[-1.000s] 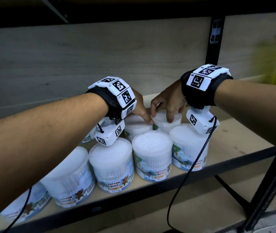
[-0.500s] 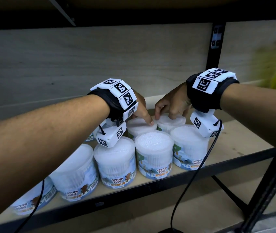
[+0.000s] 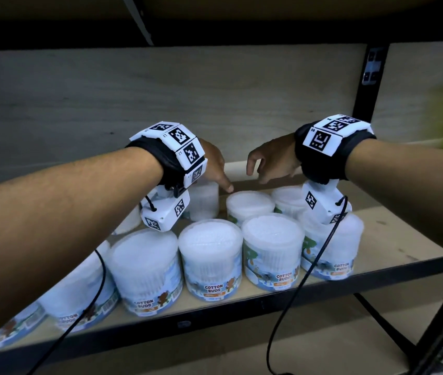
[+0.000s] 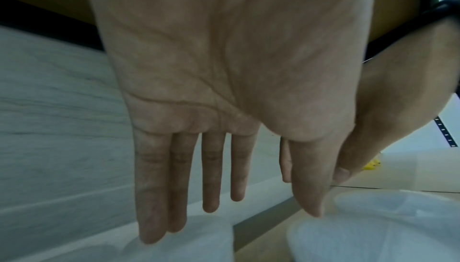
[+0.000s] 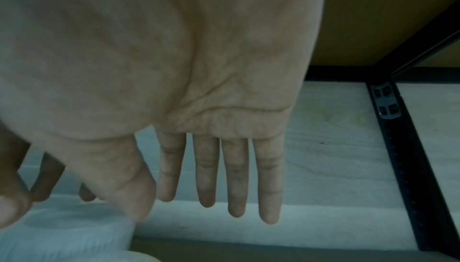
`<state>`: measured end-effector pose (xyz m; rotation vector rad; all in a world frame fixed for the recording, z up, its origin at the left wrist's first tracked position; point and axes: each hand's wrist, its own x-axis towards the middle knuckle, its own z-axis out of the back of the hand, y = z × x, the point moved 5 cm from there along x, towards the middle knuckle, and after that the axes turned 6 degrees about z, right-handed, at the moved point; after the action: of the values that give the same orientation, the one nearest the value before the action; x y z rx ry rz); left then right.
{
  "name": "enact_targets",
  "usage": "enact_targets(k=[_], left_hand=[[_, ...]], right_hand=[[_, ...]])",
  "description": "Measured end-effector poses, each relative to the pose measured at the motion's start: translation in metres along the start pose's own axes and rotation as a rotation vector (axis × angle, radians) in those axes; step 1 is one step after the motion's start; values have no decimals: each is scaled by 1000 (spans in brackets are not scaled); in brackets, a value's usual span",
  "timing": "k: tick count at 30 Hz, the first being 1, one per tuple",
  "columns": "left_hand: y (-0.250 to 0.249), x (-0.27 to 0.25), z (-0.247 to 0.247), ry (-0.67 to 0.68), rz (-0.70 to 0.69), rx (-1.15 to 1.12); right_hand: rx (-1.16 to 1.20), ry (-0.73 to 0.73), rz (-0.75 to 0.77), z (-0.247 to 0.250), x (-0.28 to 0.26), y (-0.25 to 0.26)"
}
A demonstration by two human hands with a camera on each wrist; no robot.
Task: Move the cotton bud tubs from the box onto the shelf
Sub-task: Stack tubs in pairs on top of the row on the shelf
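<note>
The clear round plastic tubs of white cotton buds [image 3: 210,262] stand in two rows across the middle of the frame, on the pale wooden shelf board [image 3: 393,234]. Above the back row, the left hand [image 3: 213,167] and right hand [image 3: 271,161] hover apart, fingers straight and holding nothing. Each tub looks light, rigid and smooth-walled, so it is probably best gripped around its sides below the lid.

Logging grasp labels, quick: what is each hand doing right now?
Left hand: open, fingers straight, holding nothing, above the back-row tubs.
Right hand: open, fingers straight, holding nothing.
</note>
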<state>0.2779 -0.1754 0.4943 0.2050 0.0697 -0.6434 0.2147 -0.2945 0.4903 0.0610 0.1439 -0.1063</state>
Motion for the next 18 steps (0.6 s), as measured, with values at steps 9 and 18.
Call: enact_targets(k=[9, 18], left_hand=[[81, 0, -15, -46, 13, -18], [132, 8, -48, -16, -15, -84]], right_hand=[[57, -58, 38, 6, 36, 55], [121, 5, 48, -2, 75, 88]])
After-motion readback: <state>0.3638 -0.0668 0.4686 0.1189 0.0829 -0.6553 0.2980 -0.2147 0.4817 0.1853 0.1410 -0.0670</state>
